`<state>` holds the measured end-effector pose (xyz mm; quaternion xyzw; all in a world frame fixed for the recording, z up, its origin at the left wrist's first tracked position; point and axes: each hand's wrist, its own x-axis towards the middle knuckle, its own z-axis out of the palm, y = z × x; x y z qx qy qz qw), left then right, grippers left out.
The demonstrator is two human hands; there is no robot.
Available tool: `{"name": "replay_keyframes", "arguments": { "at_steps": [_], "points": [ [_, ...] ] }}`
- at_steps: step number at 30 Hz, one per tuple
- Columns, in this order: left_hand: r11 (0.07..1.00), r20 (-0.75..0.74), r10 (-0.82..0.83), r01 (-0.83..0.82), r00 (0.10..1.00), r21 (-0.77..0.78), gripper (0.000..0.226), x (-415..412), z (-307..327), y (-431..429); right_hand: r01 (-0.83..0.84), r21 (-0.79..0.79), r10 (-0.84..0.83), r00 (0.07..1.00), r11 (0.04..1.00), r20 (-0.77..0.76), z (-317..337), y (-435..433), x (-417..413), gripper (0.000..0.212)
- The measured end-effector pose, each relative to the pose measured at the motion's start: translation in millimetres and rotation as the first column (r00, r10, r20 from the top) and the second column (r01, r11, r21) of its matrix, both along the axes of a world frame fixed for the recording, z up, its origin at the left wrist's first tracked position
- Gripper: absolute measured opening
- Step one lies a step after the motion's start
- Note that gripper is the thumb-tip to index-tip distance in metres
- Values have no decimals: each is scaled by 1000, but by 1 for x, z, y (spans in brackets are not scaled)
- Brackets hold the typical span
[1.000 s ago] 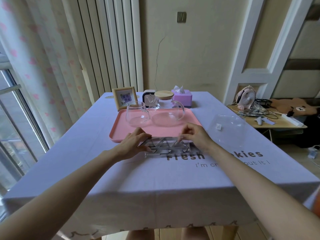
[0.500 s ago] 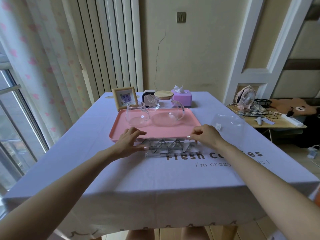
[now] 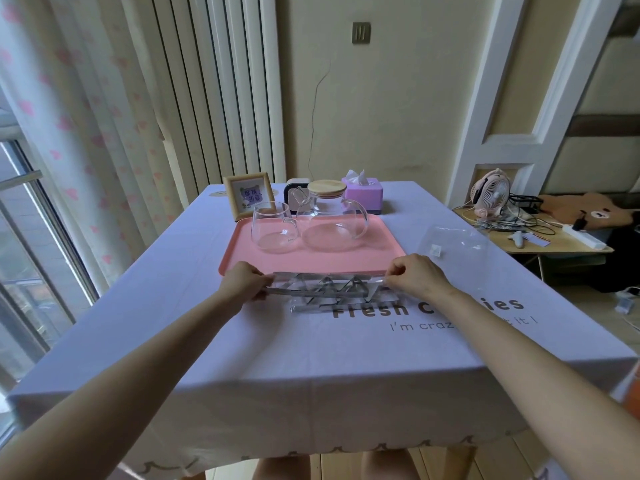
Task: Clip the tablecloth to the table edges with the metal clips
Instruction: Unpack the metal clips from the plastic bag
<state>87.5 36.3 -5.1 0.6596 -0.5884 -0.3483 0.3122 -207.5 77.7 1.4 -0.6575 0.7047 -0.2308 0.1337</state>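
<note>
Just one view here — a wide-angle cam on the person's head, facing forward and tilted down along the table [image 3: 311,362]. The near edge sits close, low in frame, with both arms [image 3: 121,375] filling the bottom corners. Far end it reaches the wall [image 3: 398,98] — window [image 3: 31,254] bends off left.

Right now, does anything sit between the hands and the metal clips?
Yes. The silver metal clips seem bundled inside a clear plastic wrapper, which the left hand and right hand pinch at its two ends, just in front of the pink tray.
</note>
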Motion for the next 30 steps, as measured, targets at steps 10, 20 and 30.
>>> {"name": "replay_keyframes", "arguments": {
  "at_steps": [10,20,30],
  "points": [
    [985,-118,39,-58,992,-163,25,-11,6,7,-82,2,80,977,997,197,-3,0,2,29],
    [997,-317,29,-50,948,-58,26,-5,7,9,-12,-60,33,933,998,358,-5,-3,2,23],
    [991,-376,130,-113,918,66,23,-9,21,8,41,-138,43,831,990,555,-3,-8,4,28]
  ]
}}
